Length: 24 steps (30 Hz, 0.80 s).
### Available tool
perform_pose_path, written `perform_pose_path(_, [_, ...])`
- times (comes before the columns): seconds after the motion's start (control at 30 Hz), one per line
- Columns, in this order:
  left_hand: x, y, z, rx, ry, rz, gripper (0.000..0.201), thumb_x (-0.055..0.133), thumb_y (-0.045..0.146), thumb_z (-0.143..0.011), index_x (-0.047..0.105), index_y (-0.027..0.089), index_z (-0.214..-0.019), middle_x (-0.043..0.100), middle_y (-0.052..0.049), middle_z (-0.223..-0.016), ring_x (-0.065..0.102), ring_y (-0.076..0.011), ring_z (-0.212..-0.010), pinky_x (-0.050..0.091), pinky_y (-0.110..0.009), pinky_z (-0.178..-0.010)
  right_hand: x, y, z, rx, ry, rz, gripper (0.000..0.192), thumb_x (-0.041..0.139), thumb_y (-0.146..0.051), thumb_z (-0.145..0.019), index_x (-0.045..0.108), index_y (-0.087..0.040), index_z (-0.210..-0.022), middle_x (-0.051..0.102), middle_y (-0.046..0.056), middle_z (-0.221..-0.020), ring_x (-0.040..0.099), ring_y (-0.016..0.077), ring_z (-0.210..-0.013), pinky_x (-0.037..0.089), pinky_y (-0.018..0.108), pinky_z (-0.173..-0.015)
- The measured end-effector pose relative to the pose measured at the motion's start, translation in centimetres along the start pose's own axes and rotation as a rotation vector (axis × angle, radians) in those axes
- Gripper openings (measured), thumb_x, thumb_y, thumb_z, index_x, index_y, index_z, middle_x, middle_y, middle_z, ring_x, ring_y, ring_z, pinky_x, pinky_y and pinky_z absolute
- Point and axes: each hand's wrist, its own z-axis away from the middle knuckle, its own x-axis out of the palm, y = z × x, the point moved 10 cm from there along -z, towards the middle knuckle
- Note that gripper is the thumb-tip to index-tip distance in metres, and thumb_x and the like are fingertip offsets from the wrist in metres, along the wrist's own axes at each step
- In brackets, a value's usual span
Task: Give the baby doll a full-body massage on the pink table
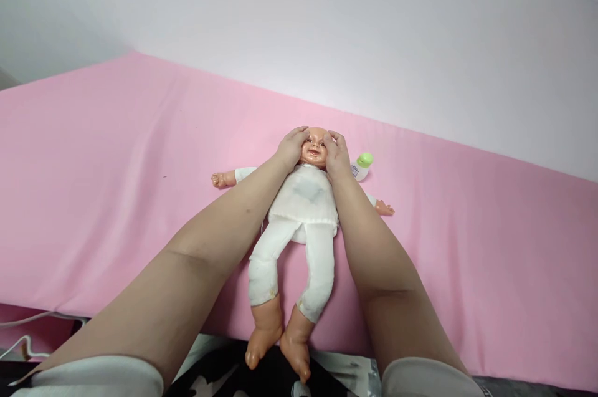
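A baby doll point(303, 194) with a white cloth body lies on its back, its head away from me and its feet towards me. My left hand point(293, 146) cups one side of the doll's head, fingers curved near its eye. On the other side of the head, my right hand point(337, 151) presses in the same way, with its fingertips beside the other eye. The doll's mouth and nose show between my hands. Both its arms stretch out sideways past my forearms. A small bottle with a green cap point(363, 165) stands or leans just right of my right hand.
The doll lies on a pink sheet point(116, 154) over a table or bed, its feet reaching the near edge. Behind it rises a white wall point(299, 23). White cables point(25, 341) hang at the lower left.
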Motion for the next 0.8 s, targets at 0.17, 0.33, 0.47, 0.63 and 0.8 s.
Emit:
perform_pose_path(0.17, [-0.3,-0.7,-0.2,-0.050,0.039,0.053,0.046,0.062,0.033,-0.088,0.069,0.019,-0.131,0.076,-0.010,-0.128,0.072,-0.0270,-0.122,0.058,-0.041,-0.108,-0.1,-0.1,0.0,0.019,0.002,-0.112,0.055,0.070,-0.055,-0.084,0.061,-0.027,-0.129,0.070,0.006,-0.130,0.068,0.0256,-0.122,0.055,0.051,-0.113])
perform_pose_path(0.33, [-0.4,-0.6,0.1,-0.067,0.042,0.113,0.045,0.065,0.029,-0.087,0.070,0.017,-0.131,0.077,-0.012,-0.128,0.073,-0.0294,-0.120,0.060,-0.044,-0.106,-0.3,0.0,0.0,0.028,-0.028,-0.183,0.058,0.072,-0.049,-0.078,0.063,-0.025,-0.130,0.069,0.007,-0.135,0.067,0.0276,-0.128,0.052,0.053,-0.116])
perform_pose_path(0.47, [-0.6,-0.4,0.4,-0.076,0.039,0.117,0.047,0.070,0.031,-0.084,0.071,0.018,-0.129,0.076,-0.012,-0.130,0.072,-0.0298,-0.123,0.059,-0.044,-0.108,-0.4,0.1,0.1,0.036,-0.042,-0.215,0.062,0.073,-0.045,-0.077,0.063,-0.025,-0.134,0.067,0.008,-0.142,0.065,0.0265,-0.131,0.051,0.052,-0.118])
perform_pose_path(0.63, [0.5,0.4,1.2,-0.062,-0.066,0.089,0.070,0.081,0.030,-0.072,0.065,0.017,-0.138,0.073,-0.014,-0.131,0.072,-0.0303,-0.120,0.055,-0.046,-0.111,-0.1,0.1,0.5,0.040,-0.066,-0.160,0.064,0.075,-0.047,-0.080,0.057,-0.028,-0.138,0.067,0.006,-0.137,0.069,0.0263,-0.123,0.057,0.053,-0.112])
perform_pose_path(0.8, [1.3,1.0,1.8,-0.049,-0.111,0.051,0.070,0.086,0.030,-0.064,0.064,0.017,-0.130,0.073,-0.011,-0.120,0.073,-0.0297,-0.109,0.058,-0.047,-0.106,-0.4,-0.2,0.3,-0.038,-0.029,-0.006,0.064,0.080,-0.054,-0.081,0.055,-0.031,-0.135,0.064,0.004,-0.135,0.066,0.0276,-0.128,0.058,0.050,-0.108])
